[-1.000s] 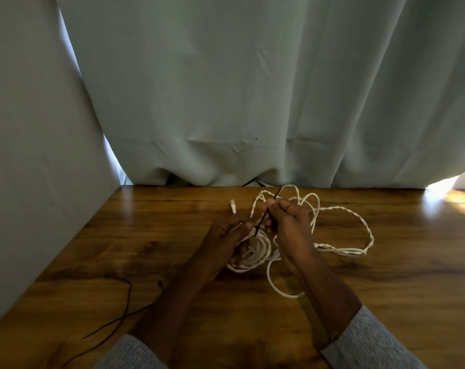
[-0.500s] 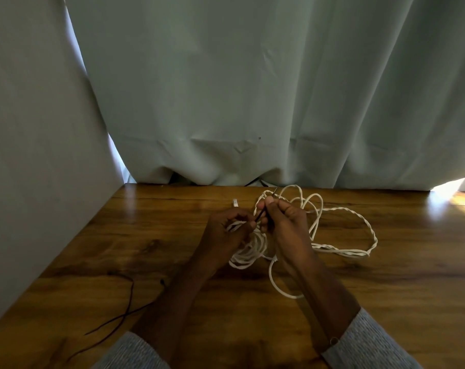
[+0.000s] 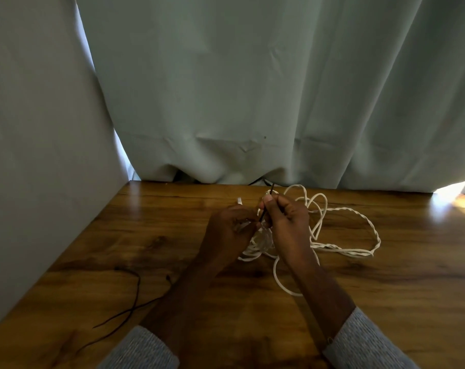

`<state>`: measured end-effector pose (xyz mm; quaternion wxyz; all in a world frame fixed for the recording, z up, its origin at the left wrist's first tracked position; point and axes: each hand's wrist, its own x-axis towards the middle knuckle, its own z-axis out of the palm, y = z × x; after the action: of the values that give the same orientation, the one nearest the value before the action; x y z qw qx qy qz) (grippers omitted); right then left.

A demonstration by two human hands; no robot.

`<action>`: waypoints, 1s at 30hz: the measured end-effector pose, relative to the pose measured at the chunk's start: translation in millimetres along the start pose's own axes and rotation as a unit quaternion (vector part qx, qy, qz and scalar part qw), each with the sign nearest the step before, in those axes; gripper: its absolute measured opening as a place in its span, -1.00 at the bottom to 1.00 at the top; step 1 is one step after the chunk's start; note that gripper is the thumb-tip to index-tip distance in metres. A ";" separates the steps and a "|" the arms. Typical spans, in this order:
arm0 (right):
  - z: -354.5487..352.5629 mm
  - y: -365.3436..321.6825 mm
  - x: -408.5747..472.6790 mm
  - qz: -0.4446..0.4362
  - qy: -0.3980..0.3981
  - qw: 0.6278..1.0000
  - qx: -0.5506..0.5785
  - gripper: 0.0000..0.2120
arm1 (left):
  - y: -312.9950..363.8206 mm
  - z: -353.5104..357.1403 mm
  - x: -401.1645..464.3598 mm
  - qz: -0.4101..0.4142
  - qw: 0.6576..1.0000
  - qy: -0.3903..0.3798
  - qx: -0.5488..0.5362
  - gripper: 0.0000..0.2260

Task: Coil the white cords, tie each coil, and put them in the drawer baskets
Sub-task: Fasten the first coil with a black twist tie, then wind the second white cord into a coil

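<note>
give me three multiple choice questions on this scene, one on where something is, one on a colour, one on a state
1. Where do the loose loops of the white cord lie?
A. on the table, to the right of the hands
B. hanging off the curtain
C. on the floor

2. What colour is the thin tie pinched by the right hand?
A. red
B. black
C. yellow

3. What is the left hand doing?
A. lying flat on the table
B. pointing at the wall
C. gripping the coiled part of the cord

Answers: 1 A, the loops spread over the wooden table; 2 B, it shows as a dark strand; 3 C, its fingers curl round the bundle.
</note>
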<state>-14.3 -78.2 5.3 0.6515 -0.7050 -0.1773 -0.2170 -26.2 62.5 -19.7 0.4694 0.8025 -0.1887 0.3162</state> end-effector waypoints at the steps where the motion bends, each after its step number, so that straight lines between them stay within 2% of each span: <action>1: 2.9 0.1 1.3 -0.010 0.000 1.000 -0.010 -0.74 | 0.8 -2.4 0.5 -0.002 1.000 0.006 0.008 -0.88; 3: 14.1 1.2 5.0 -0.027 -0.011 0.999 -0.021 -0.81 | 1.9 -12.4 3.8 -0.037 0.999 0.034 0.004 -0.88; 5: 31.0 2.6 6.9 -0.014 -0.037 0.999 -0.015 -0.86 | -3.6 -31.7 7.8 -0.117 0.989 0.093 -0.014 -0.85; 8: 61.6 7.6 2.5 0.034 -0.102 0.992 -0.072 -0.62 | -23.9 -74.8 10.6 -0.227 0.956 0.188 0.007 -0.91; 11: 93.2 16.5 -6.5 0.015 -0.170 0.974 -0.150 -0.62 | -53.1 -117.0 2.0 -0.317 0.908 0.271 0.031 -0.89; 13: 109.5 21.9 -7.4 0.010 -0.208 0.963 -0.168 -0.69 | -67.0 -133.1 -4.0 -0.377 0.878 0.291 0.045 -0.89; 15: 122.4 26.1 -5.4 0.029 -0.239 0.958 -0.158 -0.77 | -74.1 -139.5 -6.1 -0.406 0.867 0.279 0.077 -0.92; 18: 139.2 33.0 -2.1 0.043 -0.258 0.953 -0.152 -0.90 | -74.4 -139.0 -4.4 -0.418 0.862 0.261 0.120 -0.82; 20: 147.9 35.4 -1.8 0.043 -0.262 0.951 -0.158 -0.89 | -78.2 -138.9 -3.7 -0.417 0.862 0.249 0.146 -0.77; 24: 154.6 35.6 -2.8 0.066 -0.260 0.953 -0.140 -0.86 | -79.8 -138.4 -5.8 -0.394 0.867 0.264 0.156 -0.88; 25: 154.1 35.2 -3.4 0.071 -0.257 0.954 -0.135 -0.86 | -77.3 -137.6 -5.4 -0.387 0.865 0.282 0.149 -0.84; 28: 147.3 34.4 -4.1 0.056 -0.248 0.958 -0.135 -0.90 | -68.5 -131.2 -2.9 -0.317 0.879 0.313 0.170 -0.74; 30: 138.2 31.5 -4.0 0.039 -0.234 0.961 -0.142 -0.95 | -61.1 -122.4 -0.6 -0.257 0.904 0.287 0.188 -0.79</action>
<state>9.5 56.7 -31.2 0.4927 -0.8278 -0.2646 -0.0433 -30.5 199.1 -14.9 0.4087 0.7710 0.2295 0.4310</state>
